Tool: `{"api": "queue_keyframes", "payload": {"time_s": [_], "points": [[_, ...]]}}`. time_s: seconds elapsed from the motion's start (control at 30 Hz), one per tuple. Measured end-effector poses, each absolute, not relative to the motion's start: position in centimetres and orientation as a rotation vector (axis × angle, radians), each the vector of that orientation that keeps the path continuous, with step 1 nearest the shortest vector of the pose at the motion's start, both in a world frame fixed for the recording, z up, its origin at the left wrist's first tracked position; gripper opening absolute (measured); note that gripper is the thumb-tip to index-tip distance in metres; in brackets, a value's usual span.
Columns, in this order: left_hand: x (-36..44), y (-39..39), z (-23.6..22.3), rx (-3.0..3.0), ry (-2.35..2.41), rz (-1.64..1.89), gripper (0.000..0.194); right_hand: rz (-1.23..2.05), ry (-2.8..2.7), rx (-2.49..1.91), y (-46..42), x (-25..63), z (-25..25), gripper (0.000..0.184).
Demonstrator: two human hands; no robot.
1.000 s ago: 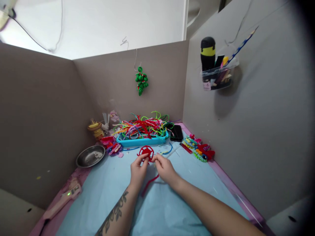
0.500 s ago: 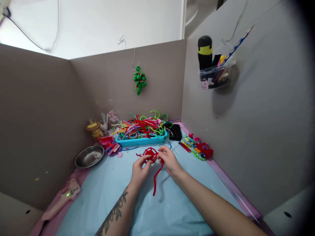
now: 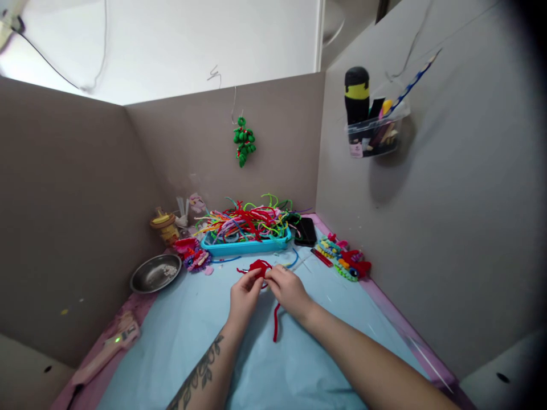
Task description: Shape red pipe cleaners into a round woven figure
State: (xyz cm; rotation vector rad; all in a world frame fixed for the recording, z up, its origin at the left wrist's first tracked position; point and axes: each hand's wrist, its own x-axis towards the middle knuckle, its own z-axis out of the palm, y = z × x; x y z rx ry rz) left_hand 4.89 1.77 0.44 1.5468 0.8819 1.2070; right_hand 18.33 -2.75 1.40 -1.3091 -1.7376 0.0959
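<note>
A piece bent from red pipe cleaners (image 3: 258, 266) is held above the blue table cover, its lower part hidden by my fingers. My left hand (image 3: 245, 296) pinches it from the left between thumb and fingertips. Against its right edge, my right hand (image 3: 289, 289) is closed in a pinch on the red pipe cleaner. A loose red tail (image 3: 276, 324) hangs down below my right hand. Beyond the hands stands a light-blue tray (image 3: 245, 246) heaped with pipe cleaners (image 3: 252, 219) of many colours.
On the left are a metal bowl (image 3: 147, 278) with small pale bits, a pink glue gun (image 3: 106, 350) and a colourful fuzzy figure (image 3: 196, 256). A phone (image 3: 305, 232) and more fuzzy figures (image 3: 346, 259) lie right. Walls surround the table; a clear bin (image 3: 376, 136) hangs on the right one.
The red piece tilted up and right, then came back flatter between my hands. My right hand pulled away slightly, then returned beside the left. The red tail swung and now hangs nearly straight.
</note>
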Motion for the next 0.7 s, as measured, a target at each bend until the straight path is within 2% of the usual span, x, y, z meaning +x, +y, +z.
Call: {"api": "queue_keyframes", "payload": {"time_s": [0.23, 0.43, 0.7], "points": [[5.0, 1.2, 0.8, 1.602, 0.887, 1.17, 0.025, -0.016, -1.736, -1.324, -2.6, 18.0, 1.3, 0.014], [5.5, 0.3, 1.8, 1.555, 0.908, 1.253, 0.024, 0.237, -1.429, -1.232, -2.0, 17.9, 1.4, 0.013], [5.4, 0.9, 1.1, 1.496, 0.9, 1.263, 0.026, 0.659, -1.199, -1.22, -1.1, 18.2, 1.2, 0.003]]}}
